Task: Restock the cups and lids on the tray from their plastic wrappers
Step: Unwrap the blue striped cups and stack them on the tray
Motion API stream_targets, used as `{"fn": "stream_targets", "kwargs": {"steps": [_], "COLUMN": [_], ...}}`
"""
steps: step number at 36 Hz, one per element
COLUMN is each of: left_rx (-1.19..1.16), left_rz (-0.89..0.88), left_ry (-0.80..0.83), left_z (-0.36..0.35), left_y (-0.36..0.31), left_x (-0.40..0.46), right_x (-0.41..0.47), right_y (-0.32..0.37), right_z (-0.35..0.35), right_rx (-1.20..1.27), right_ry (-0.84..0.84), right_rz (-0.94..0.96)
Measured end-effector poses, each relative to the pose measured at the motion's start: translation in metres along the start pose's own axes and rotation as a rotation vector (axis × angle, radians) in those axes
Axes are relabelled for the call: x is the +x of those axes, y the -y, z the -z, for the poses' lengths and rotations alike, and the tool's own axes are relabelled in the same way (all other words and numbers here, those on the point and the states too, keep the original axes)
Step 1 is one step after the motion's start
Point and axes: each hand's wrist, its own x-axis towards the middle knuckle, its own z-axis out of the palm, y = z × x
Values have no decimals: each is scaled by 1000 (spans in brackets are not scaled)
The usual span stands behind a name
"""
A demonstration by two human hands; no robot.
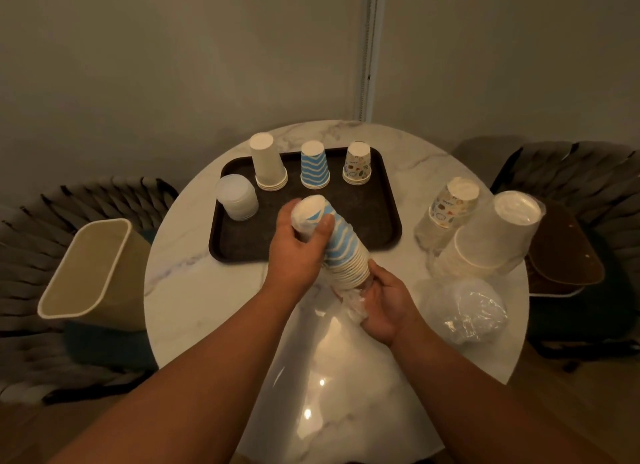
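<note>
My left hand (294,252) grips the top end of a wrapped stack of blue wavy cups (341,247), held tilted over the near edge of the dark tray (381,218). My right hand (384,308) pinches the bunched plastic wrapper (353,299) at the stack's open end. On the tray stand upside-down stacks of white cups (266,162), blue wavy cups (314,166) and patterned cups (357,164), plus a pile of clear lids (237,197).
On the round marble table (194,283), at the right, lie a wrapped patterned cup stack (448,209), a wrapped white cup stack (491,238) and a bag of lids (467,311). A beige bin (93,269) stands at the left; chairs flank the table.
</note>
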Motion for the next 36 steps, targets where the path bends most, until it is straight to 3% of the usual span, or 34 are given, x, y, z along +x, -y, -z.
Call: {"fn": "stream_targets", "kwargs": {"steps": [5,11,17,30,36], "left_rx": [169,318,455,407,419], "left_rz": [-106,-180,-279,-238,-138], "left_ry": [-38,-38,-149,-142,3], "left_z": [1,3,4,1,5], "left_y": [4,3,8,4,6], "left_x": [-1,-4,-4,-3,-1], "right_x": [2,3,1,15,11], "right_y": [-2,-2,-2,-3,-1], "right_z": [7,11,17,25,21], "right_rx": [-24,-57,-29,-152,-180], "right_ry": [-156,-227,-282,-491,-526], "right_rz": [0,3,-39,-158,-106]}}
